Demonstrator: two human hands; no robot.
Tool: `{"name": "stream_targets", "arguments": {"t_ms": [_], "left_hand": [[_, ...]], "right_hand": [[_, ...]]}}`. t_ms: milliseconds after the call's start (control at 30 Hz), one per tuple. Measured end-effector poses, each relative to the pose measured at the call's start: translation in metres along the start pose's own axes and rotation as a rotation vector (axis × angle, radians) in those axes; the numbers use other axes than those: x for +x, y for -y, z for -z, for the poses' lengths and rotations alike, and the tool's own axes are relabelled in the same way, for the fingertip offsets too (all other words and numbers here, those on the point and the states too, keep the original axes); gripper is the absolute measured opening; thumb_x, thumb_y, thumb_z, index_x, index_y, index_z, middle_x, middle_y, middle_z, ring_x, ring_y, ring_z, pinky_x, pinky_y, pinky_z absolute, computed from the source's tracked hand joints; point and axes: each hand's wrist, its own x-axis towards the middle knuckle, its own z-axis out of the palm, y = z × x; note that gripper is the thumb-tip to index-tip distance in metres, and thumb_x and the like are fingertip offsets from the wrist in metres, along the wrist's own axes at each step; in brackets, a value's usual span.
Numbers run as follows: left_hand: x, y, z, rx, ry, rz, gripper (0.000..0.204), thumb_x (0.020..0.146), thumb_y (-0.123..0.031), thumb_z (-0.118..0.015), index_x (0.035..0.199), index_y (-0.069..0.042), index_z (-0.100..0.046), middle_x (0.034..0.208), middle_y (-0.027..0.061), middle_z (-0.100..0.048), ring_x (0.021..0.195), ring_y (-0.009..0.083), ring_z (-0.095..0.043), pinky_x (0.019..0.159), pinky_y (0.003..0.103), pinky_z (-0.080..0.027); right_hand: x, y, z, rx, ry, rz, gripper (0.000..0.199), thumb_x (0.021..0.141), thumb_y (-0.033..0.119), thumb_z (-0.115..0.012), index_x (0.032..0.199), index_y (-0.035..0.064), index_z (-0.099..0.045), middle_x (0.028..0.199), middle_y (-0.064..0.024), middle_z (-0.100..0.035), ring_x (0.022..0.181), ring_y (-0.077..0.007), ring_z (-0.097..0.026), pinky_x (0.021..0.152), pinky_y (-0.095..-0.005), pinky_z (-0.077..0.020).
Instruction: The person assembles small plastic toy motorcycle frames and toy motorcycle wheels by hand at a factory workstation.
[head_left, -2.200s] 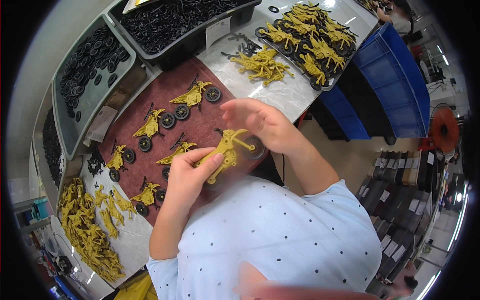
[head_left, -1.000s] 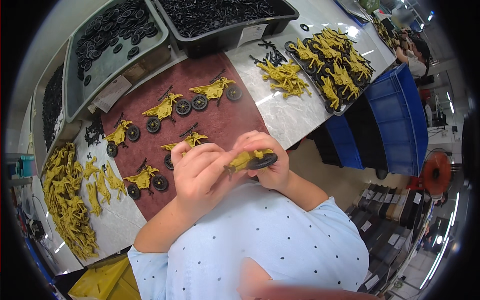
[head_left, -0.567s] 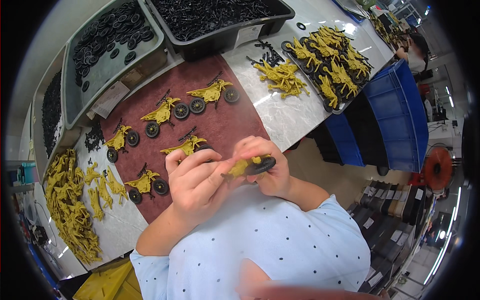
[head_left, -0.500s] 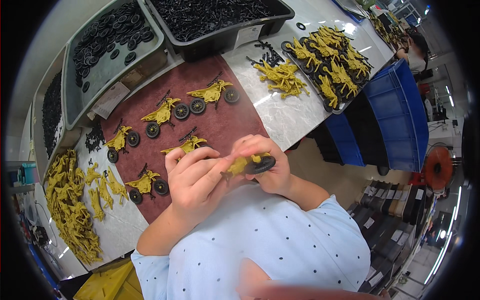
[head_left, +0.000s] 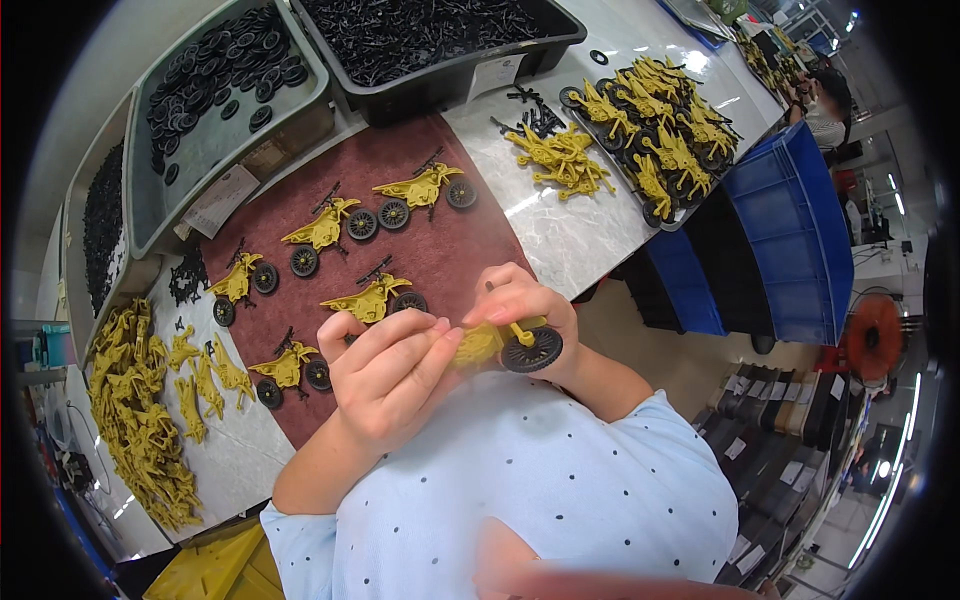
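Note:
In front of my chest I hold a yellow toy motorcycle (head_left: pixel 478 347) with a black spoked wheel (head_left: pixel 533 350) at its right end. My right hand (head_left: pixel 535 305) is closed round its upper right side, the wheel showing below the fingers. My left hand (head_left: pixel 390 375) pinches at its left end, and the fingertips hide what is between them. Behind my hands, on a dark red cloth (head_left: pixel 440 255), stand or lie several toy motorcycles with wheels; the nearest toy motorcycle (head_left: pixel 365 300) is partly covered by my left hand.
At the back are a grey bin (head_left: pixel 322 110) of black wheels and a black bin (head_left: pixel 430 95) of small black parts. Yellow bodies (head_left: pixel 140 420) pile up at left. A loaded tray (head_left: pixel 668 222) sits at right, near blue crates (head_left: pixel 790 240). A person (head_left: pixel 825 110) is far right.
The toy in my hands has turned, so its wheel faces me more and sits slightly lower. My right fingers have shifted on it; my left hand has moved slightly.

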Motion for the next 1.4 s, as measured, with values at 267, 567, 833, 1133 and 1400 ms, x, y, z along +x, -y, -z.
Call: {"name": "stream_targets", "arguments": {"t_ms": [267, 567, 833, 1133, 1400], "left_hand": [[0.000, 0.008, -0.004, 0.018, -0.027, 0.003, 0.041, 0.056, -0.017, -0.075, 0.094, -0.004, -0.071, 0.088, 0.0032, -0.069, 0.084, 0.0220, -0.064, 0.077, 0.036, -0.032], [-0.002, 0.012, -0.003, -0.034, -0.028, 0.003, 0.040, 0.058, -0.019, -0.078, 0.095, -0.007, -0.073, 0.094, 0.0041, -0.071, 0.087, 0.0247, -0.064, 0.078, 0.037, -0.034], [-0.004, 0.016, -0.006, 0.171, -0.118, -0.050, 0.026, 0.066, -0.018, -0.068, 0.090, -0.008, -0.073, 0.095, 0.0028, -0.070, 0.090, 0.0236, -0.063, 0.078, 0.035, -0.035], [-0.013, 0.020, -0.013, 0.049, 0.082, 0.034, 0.048, 0.060, -0.015, -0.075, 0.108, -0.014, -0.071, 0.127, 0.0122, -0.056, 0.112, 0.0303, -0.056, 0.093, 0.044, -0.043], [-0.027, 0.025, -0.023, -0.284, 0.256, 0.331, 0.109, 0.061, 0.002, -0.083, 0.151, -0.010, -0.023, 0.140, 0.0246, -0.041, 0.119, 0.0362, -0.053, 0.093, 0.041, -0.049]], "right_hand": [[0.007, 0.005, 0.010, -0.049, 0.006, -0.055, 0.040, 0.081, 0.014, -0.077, 0.118, 0.0081, -0.062, 0.129, -0.0171, -0.054, 0.107, -0.0282, -0.053, 0.093, -0.0383, -0.0427], [0.006, -0.002, 0.012, -0.167, -0.035, 0.079, 0.026, 0.079, 0.011, -0.076, 0.104, 0.0103, -0.070, 0.122, -0.0122, -0.047, 0.114, -0.0294, -0.048, 0.097, -0.0396, -0.0408], [0.009, 0.012, 0.011, 0.273, -0.229, -0.583, 0.039, 0.096, 0.016, -0.059, 0.133, 0.0056, -0.050, 0.128, -0.0146, -0.049, 0.104, -0.0175, -0.055, 0.087, -0.0296, -0.0477], [0.009, 0.011, 0.018, 0.424, -0.049, -0.931, 0.038, 0.091, 0.008, -0.065, 0.126, -0.0037, -0.053, 0.120, -0.0096, -0.060, 0.109, -0.0150, -0.058, 0.093, -0.0288, -0.0485], [0.007, 0.013, 0.013, 0.016, -0.155, -0.706, 0.031, 0.083, 0.002, -0.072, 0.113, 0.0016, -0.065, 0.120, -0.0091, -0.059, 0.114, -0.0160, -0.055, 0.094, -0.0311, -0.0477]]}}
